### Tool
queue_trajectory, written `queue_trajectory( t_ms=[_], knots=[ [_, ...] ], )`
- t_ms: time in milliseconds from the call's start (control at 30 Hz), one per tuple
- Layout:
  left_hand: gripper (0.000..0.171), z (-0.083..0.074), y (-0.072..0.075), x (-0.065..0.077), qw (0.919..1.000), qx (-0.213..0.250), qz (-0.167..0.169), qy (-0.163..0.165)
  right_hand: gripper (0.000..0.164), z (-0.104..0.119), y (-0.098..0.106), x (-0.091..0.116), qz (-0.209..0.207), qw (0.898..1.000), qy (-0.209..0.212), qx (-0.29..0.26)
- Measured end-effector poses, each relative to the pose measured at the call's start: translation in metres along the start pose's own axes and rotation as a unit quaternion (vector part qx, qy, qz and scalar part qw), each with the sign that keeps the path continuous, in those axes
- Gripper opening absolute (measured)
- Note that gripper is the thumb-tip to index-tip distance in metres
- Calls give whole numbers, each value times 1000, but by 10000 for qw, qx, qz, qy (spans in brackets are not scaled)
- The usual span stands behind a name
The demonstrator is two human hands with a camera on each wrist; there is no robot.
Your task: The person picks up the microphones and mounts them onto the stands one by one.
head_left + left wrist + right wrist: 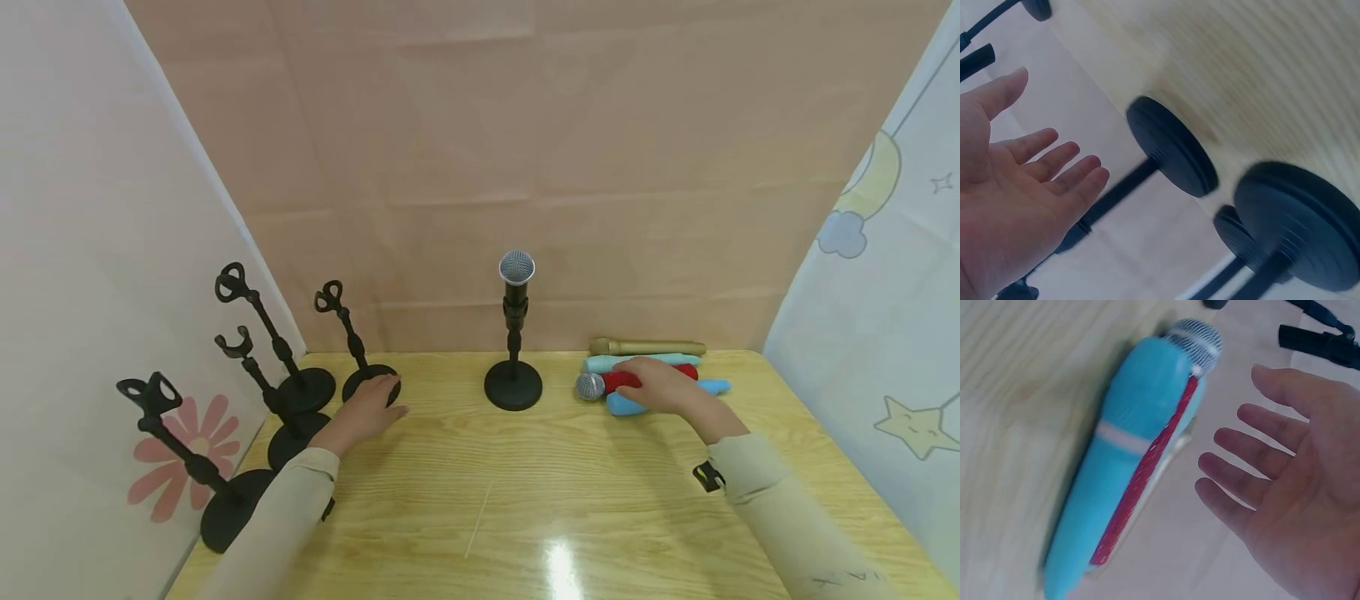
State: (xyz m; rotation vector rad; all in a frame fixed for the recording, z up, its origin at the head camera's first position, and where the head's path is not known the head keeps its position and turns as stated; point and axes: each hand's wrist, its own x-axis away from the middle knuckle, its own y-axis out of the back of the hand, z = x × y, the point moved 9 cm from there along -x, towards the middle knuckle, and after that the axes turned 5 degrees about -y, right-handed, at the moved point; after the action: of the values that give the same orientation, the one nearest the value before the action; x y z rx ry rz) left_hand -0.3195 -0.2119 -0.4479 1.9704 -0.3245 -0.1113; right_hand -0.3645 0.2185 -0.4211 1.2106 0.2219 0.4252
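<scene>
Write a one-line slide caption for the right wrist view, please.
Right hand, fingers apart, near a blue microphone and a red, silver-headed one.

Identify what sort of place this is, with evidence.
Probably a small makeshift booth, perhaps a recording setup: a wood-grain table, a creased tan backdrop behind it, and a cartoon-printed side panel along the right.
</scene>
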Motion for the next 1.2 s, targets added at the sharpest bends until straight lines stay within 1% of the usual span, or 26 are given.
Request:
queue_trajectory(
  t_ms=[133,300,400,533,667,800,967,1033,1200],
  knots=[
    [68,17,3,6,9999,-27,-69,140,49,-12,2,11,14,9999,-113,79],
    [71,34,6,9,9994,15,-96,344,46,-21,6,21,-190,9997,52,174],
    [71,44,8,8,9990,25,-95,434,44,-29,6,24,-259,9995,93,148],
    [71,61,10,2,9986,15,-50,527,42,-42,3,23,-300,9995,40,96],
    [74,76,10,-3,9984,29,46,567,38,-49,3,23,-411,9991,86,98],
    [75,84,8,-7,9987,128,86,493,34,-54,4,25,-452,9987,138,162],
    [77,91,6,-12,9989,236,77,396,35,-62,1,26,-333,9991,106,258],
    [78,95,5,-14,9987,294,65,410,35,-66,-1,26,-326,9990,107,289],
    [81,103,0,-20,9974,440,83,560,32,-77,-7,27,-376,9988,123,271]
  ],
)
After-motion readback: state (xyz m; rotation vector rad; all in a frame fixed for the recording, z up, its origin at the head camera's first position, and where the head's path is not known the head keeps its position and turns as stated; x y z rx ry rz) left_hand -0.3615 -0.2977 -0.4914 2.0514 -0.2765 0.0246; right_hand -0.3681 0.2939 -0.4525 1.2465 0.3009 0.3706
